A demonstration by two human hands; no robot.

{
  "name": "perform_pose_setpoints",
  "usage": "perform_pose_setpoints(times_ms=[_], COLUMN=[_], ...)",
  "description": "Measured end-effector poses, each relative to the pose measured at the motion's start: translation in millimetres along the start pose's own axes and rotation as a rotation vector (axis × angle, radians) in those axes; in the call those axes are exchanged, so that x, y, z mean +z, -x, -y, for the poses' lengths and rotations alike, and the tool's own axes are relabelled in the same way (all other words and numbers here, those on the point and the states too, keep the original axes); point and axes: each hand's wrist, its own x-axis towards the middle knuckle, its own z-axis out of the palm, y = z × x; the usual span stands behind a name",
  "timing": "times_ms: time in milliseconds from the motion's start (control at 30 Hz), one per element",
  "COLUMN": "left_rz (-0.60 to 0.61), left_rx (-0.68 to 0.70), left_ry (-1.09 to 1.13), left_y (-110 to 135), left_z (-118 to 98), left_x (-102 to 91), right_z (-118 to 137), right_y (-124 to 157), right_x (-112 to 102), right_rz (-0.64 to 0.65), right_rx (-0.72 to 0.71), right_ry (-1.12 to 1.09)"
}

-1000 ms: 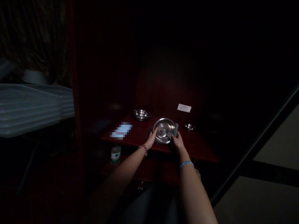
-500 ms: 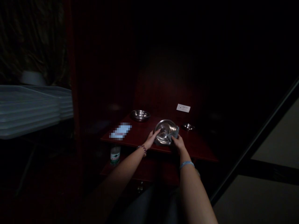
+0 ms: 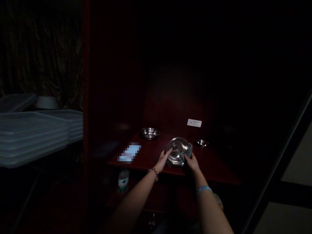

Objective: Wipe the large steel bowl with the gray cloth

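A shiny steel bowl [image 3: 177, 152] is tilted toward me above the dark red wooden shelf [image 3: 219, 172]. My left hand [image 3: 163, 160] grips its left rim, fingers curled over the edge. My right hand [image 3: 192, 162] presses a grey cloth [image 3: 188, 152] against the bowl's right rim. A beaded bracelet is on my left wrist and a light blue band on my right.
A second steel bowl [image 3: 149, 133] sits at the shelf's back left, a small steel dish [image 3: 201, 143] at the right. A white socket plate [image 3: 194, 123] is on the back panel. A plastic bottle [image 3: 123, 180] stands below. Stacked clear trays [image 3: 34, 133] lie far left.
The bowl has tipped and turned a little in my hands, and my left fingers have slid further onto its rim. My view has shifted, so everything sits lower in the picture.
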Motion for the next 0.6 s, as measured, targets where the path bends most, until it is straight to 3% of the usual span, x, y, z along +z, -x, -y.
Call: perform_pose_setpoints(times_ms=[200,367,500,600], left_rz=[-0.051,0.013,0.049,0.046], left_rx=[-0.032,0.053,0.084,0.118], left_ry=[0.013,-0.031,-0.113,-0.119], left_y=[-1,-1,-7,-10], left_z=[3,8,17,21], left_x=[7.4,5.8,-0.3,-1.3], right_z=[22,19,7,10], right_y=[7,3,-6,-3], right_x=[3,13,25,34], right_rz=[-0.043,-0.079,-0.093,-0.024], right_rx=[0.003,-0.021,0.043,0.189], right_ry=[0.100,0.100,0.017,-0.100])
